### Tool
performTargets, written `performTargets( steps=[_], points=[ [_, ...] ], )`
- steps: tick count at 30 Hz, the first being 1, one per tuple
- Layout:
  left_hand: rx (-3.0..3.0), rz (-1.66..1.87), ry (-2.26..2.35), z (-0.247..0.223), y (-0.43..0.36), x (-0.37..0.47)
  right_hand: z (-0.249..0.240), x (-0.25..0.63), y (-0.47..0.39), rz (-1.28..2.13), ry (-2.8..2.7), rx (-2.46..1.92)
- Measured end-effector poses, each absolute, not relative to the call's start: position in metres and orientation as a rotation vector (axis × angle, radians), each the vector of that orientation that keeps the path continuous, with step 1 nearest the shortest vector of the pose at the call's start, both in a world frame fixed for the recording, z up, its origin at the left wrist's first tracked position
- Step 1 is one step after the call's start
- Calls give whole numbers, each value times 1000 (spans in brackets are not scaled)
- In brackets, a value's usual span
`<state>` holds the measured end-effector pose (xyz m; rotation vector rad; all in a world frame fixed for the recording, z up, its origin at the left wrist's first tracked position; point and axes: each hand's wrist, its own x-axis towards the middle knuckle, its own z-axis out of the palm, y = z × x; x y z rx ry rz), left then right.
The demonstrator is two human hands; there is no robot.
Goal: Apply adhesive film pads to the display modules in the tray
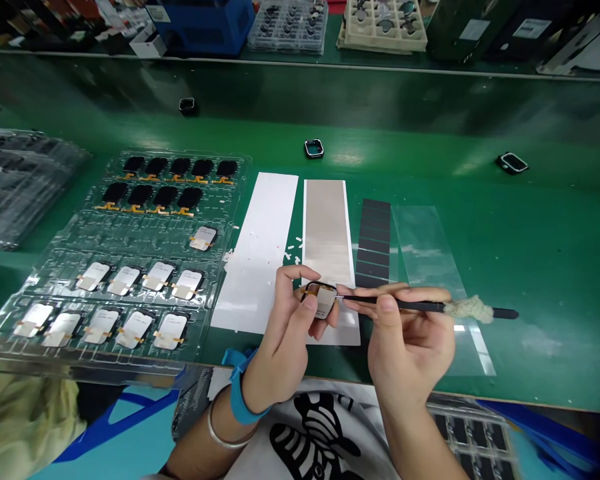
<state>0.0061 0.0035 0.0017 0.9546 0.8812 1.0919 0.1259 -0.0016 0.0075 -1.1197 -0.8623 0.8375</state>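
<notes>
Near the bench's front edge, my left hand (290, 327) holds a small watch-screen part (326, 301) between thumb and fingers, its pale back facing up and an orange strip showing at its left. My right hand (413, 333) grips a thin black tool (420, 306) with pale wrapping near its rear end. The tool's tip meets the right edge of the part. Under and behind the hands lie a beige sheet (326, 227) with white borders, a white sheet (265, 240) and a strip of dark rectangles (373, 240).
At left, a clear tray (130, 230) holds black parts and pale-backed parts in rows. Stacked trays (20, 180) stand farther left. Clear film (425, 247) lies right. Small watch frames (314, 148) sit along the back. A shelf (280, 60) bears boxes. White scraps dot the bench.
</notes>
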Motion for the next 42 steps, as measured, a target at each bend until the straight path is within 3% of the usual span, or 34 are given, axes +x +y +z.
performTargets(
  steps=[27, 32, 42],
  points=[
    [1118, 1122, 1068, 5, 6, 8, 4, 130, -2, 742, -841, -1023],
    [1240, 979, 1052, 4, 5, 7, 1, 163, -10, 635, -860, -1235],
    [1828, 501, 1068, 8, 9, 8, -6, 188, -40, 821, -996, -1422]
  ],
)
